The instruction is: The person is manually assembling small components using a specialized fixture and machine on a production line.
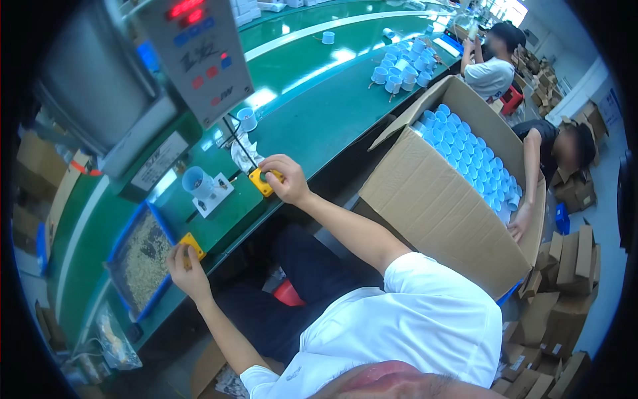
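Note:
Beside the bench's near edge, my left hand point(188, 274) curls its fingers over a yellow push-button box point(193, 240). My right hand point(291, 183) is closed round a second yellow push-button box point(256, 181), farther right, with a dark green button partly showing under the fingers. Between the two boxes, a light blue cup point(195, 180) sits upright on a white fixture plate point(224, 197), with small parts inside that I cannot make out. A machine head with a lit red display on its control panel point(198, 63) hangs over the bench behind the cup.
A blue tray point(161, 290) of small pale pieces lies left of my left hand. Another cup point(246, 119) stands behind my right hand. Many cups point(403, 65) crowd the green bench's far end. A big carton point(435, 216) of cups stands right, a co-worker's arm point(530, 173) reaching in.

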The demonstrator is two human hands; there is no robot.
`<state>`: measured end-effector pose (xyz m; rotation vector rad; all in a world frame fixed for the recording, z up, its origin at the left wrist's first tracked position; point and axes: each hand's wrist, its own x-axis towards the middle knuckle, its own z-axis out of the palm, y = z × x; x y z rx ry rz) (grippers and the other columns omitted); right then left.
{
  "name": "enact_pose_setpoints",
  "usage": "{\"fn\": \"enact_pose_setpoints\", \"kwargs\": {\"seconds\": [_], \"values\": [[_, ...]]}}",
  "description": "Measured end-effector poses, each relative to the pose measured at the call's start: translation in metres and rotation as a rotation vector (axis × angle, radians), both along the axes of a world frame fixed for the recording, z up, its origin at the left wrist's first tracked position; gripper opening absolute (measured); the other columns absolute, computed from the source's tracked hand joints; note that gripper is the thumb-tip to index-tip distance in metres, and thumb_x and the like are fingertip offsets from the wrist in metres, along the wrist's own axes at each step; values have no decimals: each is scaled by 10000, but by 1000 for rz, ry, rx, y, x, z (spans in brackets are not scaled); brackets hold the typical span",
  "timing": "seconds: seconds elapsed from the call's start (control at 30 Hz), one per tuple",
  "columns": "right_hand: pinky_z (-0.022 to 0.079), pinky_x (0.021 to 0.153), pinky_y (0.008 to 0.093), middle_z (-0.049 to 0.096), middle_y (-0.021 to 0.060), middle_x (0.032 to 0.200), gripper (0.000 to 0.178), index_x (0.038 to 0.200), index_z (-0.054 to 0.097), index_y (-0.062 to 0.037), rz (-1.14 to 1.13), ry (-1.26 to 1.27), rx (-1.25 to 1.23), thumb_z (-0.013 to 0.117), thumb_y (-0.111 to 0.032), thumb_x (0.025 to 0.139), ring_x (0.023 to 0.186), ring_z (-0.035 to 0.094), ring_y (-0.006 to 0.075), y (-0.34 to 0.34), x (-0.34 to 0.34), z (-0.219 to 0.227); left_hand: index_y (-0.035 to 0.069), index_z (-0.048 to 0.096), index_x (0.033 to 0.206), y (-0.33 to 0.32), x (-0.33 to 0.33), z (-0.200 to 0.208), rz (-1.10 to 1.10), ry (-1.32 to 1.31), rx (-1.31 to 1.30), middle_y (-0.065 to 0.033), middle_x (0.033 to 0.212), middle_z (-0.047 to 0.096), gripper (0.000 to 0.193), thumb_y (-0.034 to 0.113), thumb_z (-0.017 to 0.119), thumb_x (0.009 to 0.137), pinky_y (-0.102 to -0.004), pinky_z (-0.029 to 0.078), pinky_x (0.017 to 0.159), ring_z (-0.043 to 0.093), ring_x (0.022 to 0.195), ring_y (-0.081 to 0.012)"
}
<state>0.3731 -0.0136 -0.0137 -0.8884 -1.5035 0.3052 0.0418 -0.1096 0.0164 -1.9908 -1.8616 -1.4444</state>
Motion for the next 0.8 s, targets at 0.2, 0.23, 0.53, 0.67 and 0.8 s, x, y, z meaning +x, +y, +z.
{"fn": "enact_pose_setpoints", "kwargs": {"seconds": [0.2, 0.23, 0.53, 0.67, 0.8], "values": [[530, 939, 434, 716, 134, 1079, 103, 858, 696, -19, 14, -77, 60, 667, -110, 817, 1051, 664, 326, 4, 6, -6, -9, 742, 984, -11, -19, 11, -22, 380, 4, -127, 1104, 703, 134, 112, 721, 930, -412, 512, 960, 634, 1117, -332], [525, 938, 436, 707, 133, 1073, 113, 872, 690, -23, 4, -145, 56, 670, -115, 810, 1050, 655, 330, 4, 6, -2, -9, 742, 984, -10, -20, 19, -25, 378, 1, -127, 1104, 703, 134, 112, 721, 930, -412, 512, 960, 634, 1117, -332], [505, 936, 425, 662, 129, 1084, 248, 1013, 653, -50, -25, -138, 1, 689, -159, 793, 1070, 605, 335, -8, 3, 11, 22, 722, 1133, 57, -101, 3, -96, 161, -348, -146, 1213, 688, 240, 198, 668, 979, -434, 488, 988, 615, 1163, -371], [505, 942, 421, 667, 125, 1088, 258, 1009, 651, -59, -40, -140, -7, 700, -195, 795, 1069, 605, 332, -3, -2, 7, 26, 636, 1332, 79, -146, -50, 199, 432, -441, -176, 1312, 651, 365, 192, 627, 1007, -433, 476, 1011, 602, 1217, -374], [508, 936, 415, 665, 112, 1090, 243, 1010, 654, -64, -57, -155, -17, 696, -187, 805, 1063, 605, 321, -6, -1, 5, 3, 658, 1276, 85, -139, -45, -76, 323, -373, -177, 1280, 657, 306, 150, 604, 1014, -432, 478, 1008, 614, 1191, -374]]}}
